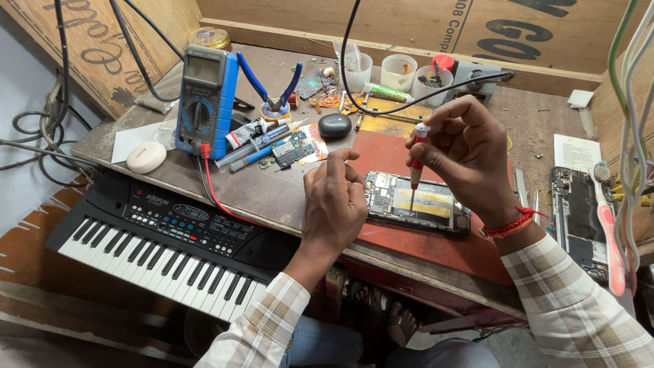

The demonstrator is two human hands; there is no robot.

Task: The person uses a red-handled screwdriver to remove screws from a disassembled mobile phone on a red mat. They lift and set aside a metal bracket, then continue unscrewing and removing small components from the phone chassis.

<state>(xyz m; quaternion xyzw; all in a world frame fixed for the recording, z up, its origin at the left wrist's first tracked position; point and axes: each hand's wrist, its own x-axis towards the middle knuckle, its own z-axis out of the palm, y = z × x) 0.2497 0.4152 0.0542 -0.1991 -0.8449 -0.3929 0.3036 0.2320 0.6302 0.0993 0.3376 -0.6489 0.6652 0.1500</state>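
An opened phone (422, 203) lies on a red mat (388, 153) on the workbench, its board and yellow-taped battery exposed. My left hand (334, 201) rests at the phone's left end, fingers curled against its edge and holding it steady. My right hand (470, 153) is above the phone, fingers pinched on a small red-and-white screwdriver (416, 158) held upright, its tip down on the phone's upper part.
A blue multimeter (204, 102) with a red lead stands at back left, beside blue pliers (272, 92), syringes and a small circuit board (293, 148). A black keyboard (163, 242) sits below the bench edge. Another opened phone (575, 218) lies right. Cups (398, 71) line the back.
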